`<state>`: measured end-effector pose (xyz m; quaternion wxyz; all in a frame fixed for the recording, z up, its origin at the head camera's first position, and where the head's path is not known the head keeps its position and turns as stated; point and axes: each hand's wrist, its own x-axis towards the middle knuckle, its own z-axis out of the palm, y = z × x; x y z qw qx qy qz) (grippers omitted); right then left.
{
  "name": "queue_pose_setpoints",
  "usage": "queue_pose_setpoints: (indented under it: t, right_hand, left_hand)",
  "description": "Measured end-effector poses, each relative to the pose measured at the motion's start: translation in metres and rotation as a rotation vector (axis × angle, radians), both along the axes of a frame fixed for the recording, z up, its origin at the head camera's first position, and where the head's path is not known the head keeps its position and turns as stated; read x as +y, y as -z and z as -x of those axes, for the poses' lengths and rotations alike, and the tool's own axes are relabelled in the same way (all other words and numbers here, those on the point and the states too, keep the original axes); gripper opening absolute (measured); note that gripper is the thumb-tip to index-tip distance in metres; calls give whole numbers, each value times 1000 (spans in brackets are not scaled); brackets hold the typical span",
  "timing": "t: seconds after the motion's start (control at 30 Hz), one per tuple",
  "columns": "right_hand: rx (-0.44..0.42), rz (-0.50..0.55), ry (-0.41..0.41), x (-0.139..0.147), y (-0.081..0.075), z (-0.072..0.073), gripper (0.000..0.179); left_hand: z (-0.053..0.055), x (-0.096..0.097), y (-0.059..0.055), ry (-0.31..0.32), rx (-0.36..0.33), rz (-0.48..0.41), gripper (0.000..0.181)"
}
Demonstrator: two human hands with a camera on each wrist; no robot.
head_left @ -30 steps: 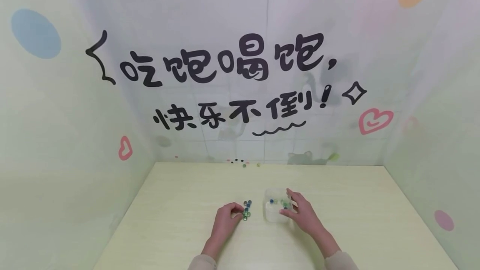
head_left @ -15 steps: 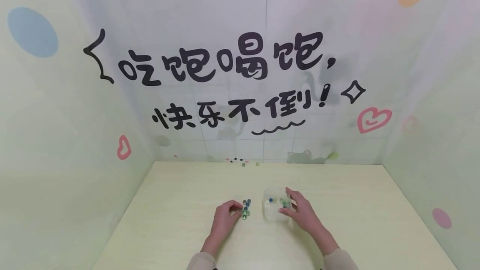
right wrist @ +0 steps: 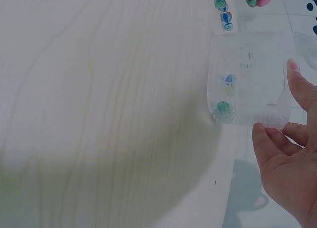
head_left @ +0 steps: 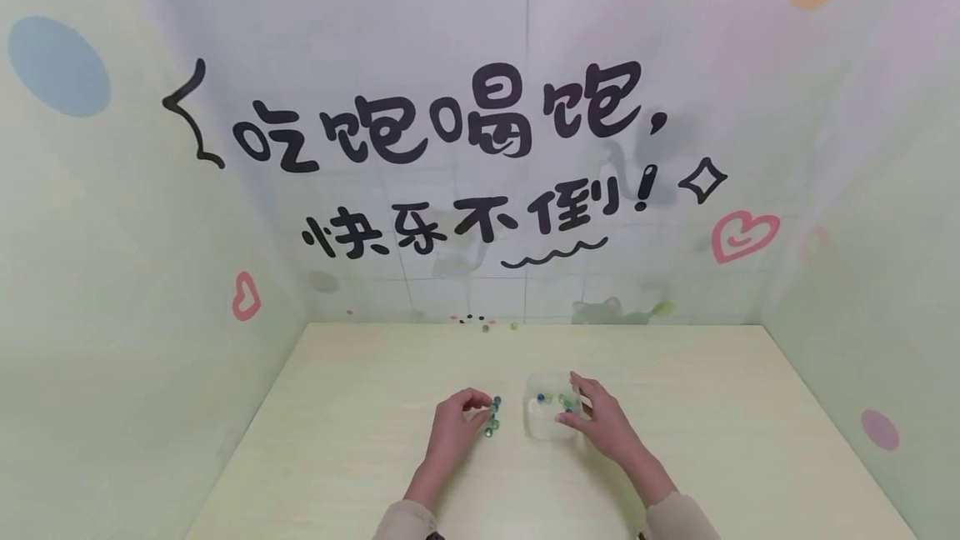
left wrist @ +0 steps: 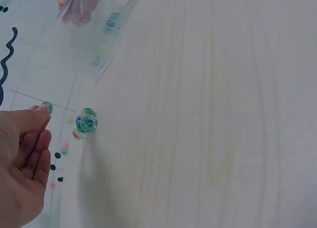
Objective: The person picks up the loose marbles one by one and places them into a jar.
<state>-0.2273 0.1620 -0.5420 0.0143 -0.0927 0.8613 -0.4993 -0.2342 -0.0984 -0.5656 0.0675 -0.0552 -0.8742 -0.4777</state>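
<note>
My left hand (head_left: 454, 430) pinches a green glass marble (left wrist: 47, 107) between thumb and fingertip. It is raised above a small cluster of blue and green marbles (head_left: 492, 425), which lie on the table just beyond its fingertips. With thumb and fingers spread around one side, my right hand (head_left: 609, 427) holds a clear plastic box (right wrist: 265, 52) that has no lid on. Inside the box, a blue marble (right wrist: 230, 79) and a green marble (right wrist: 223, 107) show in the right wrist view, with a pale one beside them.
The pale wooden table (head_left: 360, 440) meets a printed cloth backdrop (head_left: 390, 290) at its far edge and both sides. Two small round greenish spots (head_left: 499, 327) show at that far edge.
My left hand has come up a little from the marbles on the table, a green marble now between its fingers. The right hand keeps its hold on the box.
</note>
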Motion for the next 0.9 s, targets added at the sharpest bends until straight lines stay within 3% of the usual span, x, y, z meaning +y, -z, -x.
queue_pose_setpoints:
  t: [0.13, 0.5, 0.9]
  right_hand:
    - [2, -1, 3, 0, 1, 0, 76]
    - [9, 8, -20, -4, 5, 1, 75]
    - [17, -6, 3, -2, -1, -1, 73]
  left_hand:
    - [0, 5, -8, 22, 34, 0, 10]
    - [-2, 19, -26, 47, 34, -44, 11]
    - [-2, 49, -34, 120, 63, -56, 11]
